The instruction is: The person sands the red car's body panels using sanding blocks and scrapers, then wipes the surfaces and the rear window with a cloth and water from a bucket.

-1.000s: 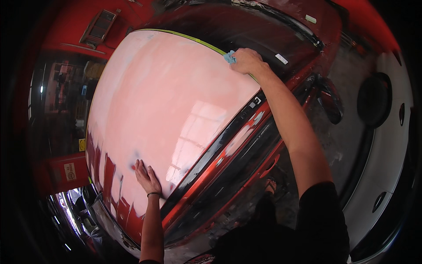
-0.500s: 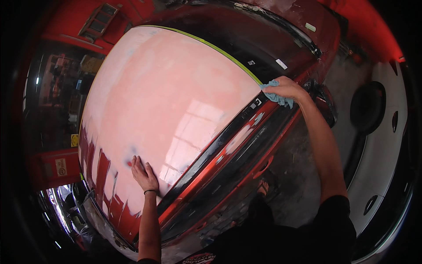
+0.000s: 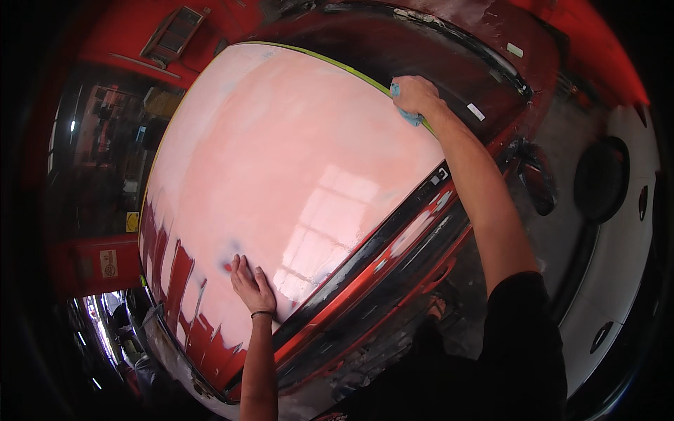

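A car roof (image 3: 281, 147) spreads before me, mostly pale pink and white primer, with ragged bare red patches at its lower left. My left hand (image 3: 253, 286) rests flat on the roof near its side edge, fingers stretched out, a dark band on the wrist. Just past its fingertips is a small red and grey spot. Yellow-green masking tape (image 3: 344, 67) runs along the roof edge above the windshield (image 3: 365, 45). Out at this taped edge my right hand (image 3: 418, 97) is closed on a crumpled blue cloth (image 3: 406, 112), pressing it against the edge.
The red car's side (image 3: 365, 284), with dark window trim, runs below the roof, and its side mirror (image 3: 537, 179) juts out at right. Farther right stands a white car (image 3: 607, 281). A framed panel (image 3: 172, 34) leans by the red wall.
My right hand has moved the blue cloth up and left along the taped edge, away from the roof corner. My left hand stays flat on the roof. The whole view has shifted slightly.
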`<state>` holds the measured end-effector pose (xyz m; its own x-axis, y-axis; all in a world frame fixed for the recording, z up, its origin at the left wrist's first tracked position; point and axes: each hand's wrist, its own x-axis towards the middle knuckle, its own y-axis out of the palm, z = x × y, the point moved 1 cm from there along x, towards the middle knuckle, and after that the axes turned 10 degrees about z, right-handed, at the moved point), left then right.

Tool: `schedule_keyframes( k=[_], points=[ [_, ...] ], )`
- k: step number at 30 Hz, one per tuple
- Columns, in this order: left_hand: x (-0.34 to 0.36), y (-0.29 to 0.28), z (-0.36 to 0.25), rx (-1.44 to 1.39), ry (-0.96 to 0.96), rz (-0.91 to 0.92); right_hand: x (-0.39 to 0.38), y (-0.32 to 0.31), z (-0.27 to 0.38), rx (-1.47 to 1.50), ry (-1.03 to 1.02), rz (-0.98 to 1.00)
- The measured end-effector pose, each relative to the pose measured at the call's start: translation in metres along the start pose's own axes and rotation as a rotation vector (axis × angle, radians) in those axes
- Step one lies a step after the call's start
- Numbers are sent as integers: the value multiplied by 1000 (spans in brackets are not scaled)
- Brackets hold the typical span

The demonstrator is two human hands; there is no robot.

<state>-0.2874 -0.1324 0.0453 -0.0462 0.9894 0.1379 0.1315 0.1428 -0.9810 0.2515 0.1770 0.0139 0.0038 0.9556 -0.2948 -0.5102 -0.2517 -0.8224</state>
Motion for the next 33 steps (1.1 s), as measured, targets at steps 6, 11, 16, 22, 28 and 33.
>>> schedule_keyframes(
  k=[6, 11, 16, 22, 28, 33],
  points=[
    [5, 0, -7, -14, -3, 20, -3, 21, -7, 44, -24, -66],
    [1, -2, -5, -4, -33, 21, 9, 2, -25, 109, -197, 195],
    [2, -3, -5, -21, -25, 21, 52, -6, 1, -21, -153, 7],
    [0, -2, 0, -26, -6, 12, 48, 5, 12, -158, -91, 26],
    [3, 3, 2, -24, 3, -1, 22, 6, -18, -245, -61, 97],
    [0, 0, 2, -9, 3, -16, -50, 3, -51, -228, -186, 170]
  ],
)
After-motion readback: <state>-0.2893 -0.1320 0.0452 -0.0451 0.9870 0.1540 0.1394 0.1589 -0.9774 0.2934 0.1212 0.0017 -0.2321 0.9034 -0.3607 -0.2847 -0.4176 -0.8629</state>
